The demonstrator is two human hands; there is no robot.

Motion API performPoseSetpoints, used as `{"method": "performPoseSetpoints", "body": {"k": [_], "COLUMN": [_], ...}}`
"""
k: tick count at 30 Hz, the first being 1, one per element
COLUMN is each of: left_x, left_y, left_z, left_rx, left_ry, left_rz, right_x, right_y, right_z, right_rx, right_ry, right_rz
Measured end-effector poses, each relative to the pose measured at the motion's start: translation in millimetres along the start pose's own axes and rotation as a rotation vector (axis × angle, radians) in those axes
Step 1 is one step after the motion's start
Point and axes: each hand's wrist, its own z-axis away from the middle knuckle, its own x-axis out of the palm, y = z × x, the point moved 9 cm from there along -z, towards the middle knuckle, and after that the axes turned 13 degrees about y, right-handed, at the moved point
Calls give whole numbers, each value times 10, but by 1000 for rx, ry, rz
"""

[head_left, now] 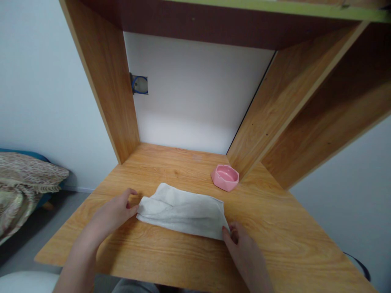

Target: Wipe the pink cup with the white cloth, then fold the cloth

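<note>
A white cloth (186, 211), folded into a long strip with creases at its left end, lies on the wooden desk. At that left end is my left hand (117, 209). Its thumb tip is at the cloth's edge, and the index finger is held apart from the thumb with a gap between them. My right hand (241, 244) pinches the near right corner of the cloth between thumb and fingers. Behind the cloth, to the right, a pink hexagonal ashtray (225, 178) stands on the desk.
The wooden desk (171, 260) has upright side panels (106, 73) and a dark shelf (198, 24) overhead. An uncovered wall box (140, 85) shows in the white back panel. A patterned fringed blanket (27, 175) lies over blue furniture at the left.
</note>
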Motion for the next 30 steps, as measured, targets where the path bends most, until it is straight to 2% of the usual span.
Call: {"method": "performPoseSetpoints", "body": {"k": [4,6,10,14,18,21,25,30], "left_x": [-12,21,217,344,478,524,328,-23], "left_y": [167,197,224,342,502,555,543,570], "left_z": [-100,-189,-318,-320,-323,-306,-203,-47], "left_rx": [122,123,43,16,77,104,100,174], "left_ry": [91,117,6,-65,-78,-80,53,296], "left_rz": [187,224,7,-194,-172,-106,-133,-223], "right_x": [-116,-162,-166,-113,-167,-168,-126,77], "right_y": [58,41,21,-20,-155,-258,-320,-330], "right_z": [-50,-83,-135,-153,-196,-253,-335,-384], "right_rx": [-2,-37,-94,-131,-223,-292,-313,-211], "right_ry": [86,130,161,146,228,238,196,-5], "right_rz": [-15,-51,-131,-198,-187,-167,-174,-382]}}
